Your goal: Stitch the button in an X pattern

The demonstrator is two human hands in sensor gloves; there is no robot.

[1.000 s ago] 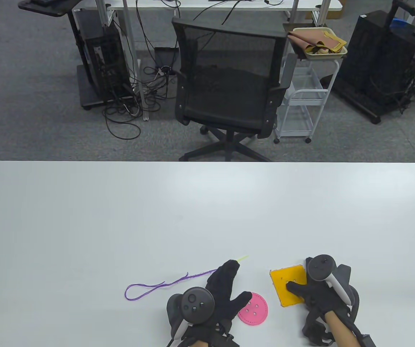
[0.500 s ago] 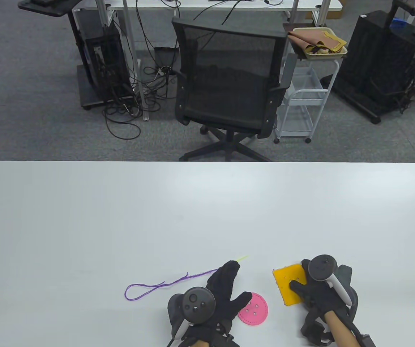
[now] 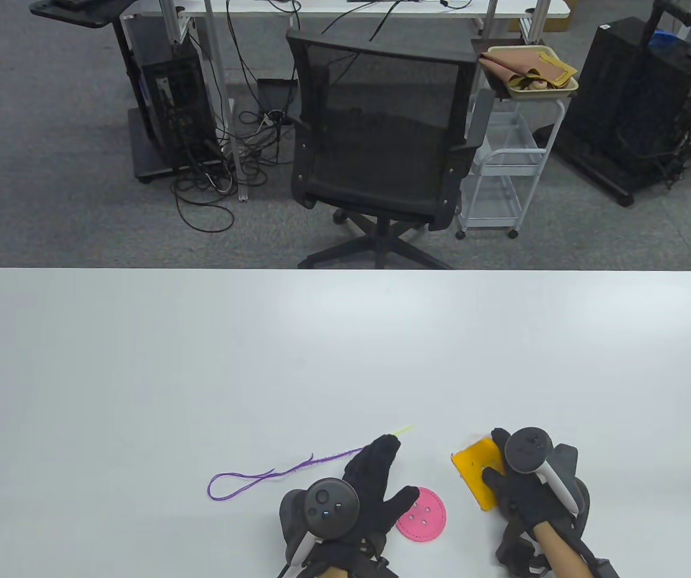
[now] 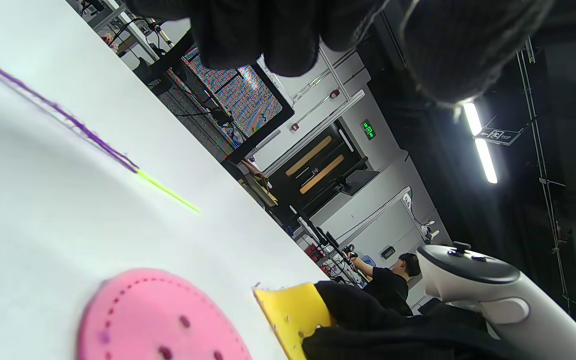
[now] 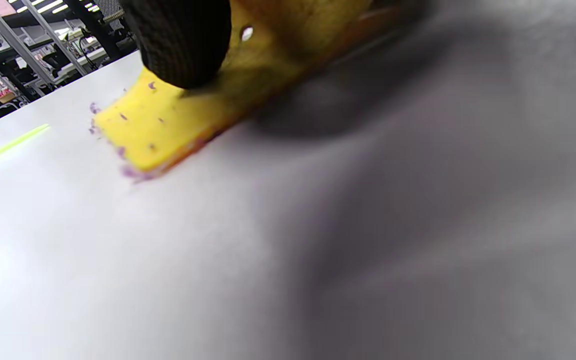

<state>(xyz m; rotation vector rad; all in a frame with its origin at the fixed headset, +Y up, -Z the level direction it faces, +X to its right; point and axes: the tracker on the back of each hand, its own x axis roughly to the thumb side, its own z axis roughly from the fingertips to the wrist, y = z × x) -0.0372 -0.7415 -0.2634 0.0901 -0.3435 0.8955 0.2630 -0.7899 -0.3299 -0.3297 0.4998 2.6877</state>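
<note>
At the bottom of the frame the left hand (image 3: 375,487) lies flat and spread on the white surface (image 3: 201,361), holding nothing, thumb touching the pink button (image 3: 422,516), while right of it the right hand (image 3: 523,490) pinches the tilted yellow felt square (image 3: 477,472), with the purple thread (image 3: 261,477) and yellow needle (image 3: 404,429) just beyond.

You're working in a lab-style office: past your white table (image 3: 201,337) lies grey carpet, a black mesh office chair (image 3: 381,138) at upper centre, computer towers (image 3: 171,102) with tangled cables at upper left, and a white trolley (image 3: 502,174) upper right.
</note>
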